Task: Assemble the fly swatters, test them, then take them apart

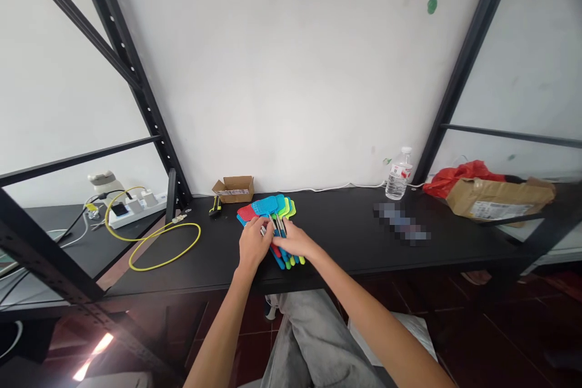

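Note:
A bunch of colourful fly swatters (265,207) lies fanned out near the front middle of the black table. Their heads, in red, blue, green and yellow, point toward the wall, and short metal shafts lead to the coloured handles (291,262) at the table's front edge. My left hand (256,242) is closed over the shafts on the left side of the bunch. From the right, my right hand (293,239) has its fingers curled round the shafts and handles. Both hands nearly meet, and the fingers hide part of the swatters.
Behind the swatters stands an open small cardboard box (234,189), with a yellow-and-black tool (215,207) beside it. A yellow cable (197,236) loops at left near a power strip (136,209). At right are a water bottle (399,174), a blurred-out item (402,223) and a larger carton (495,197).

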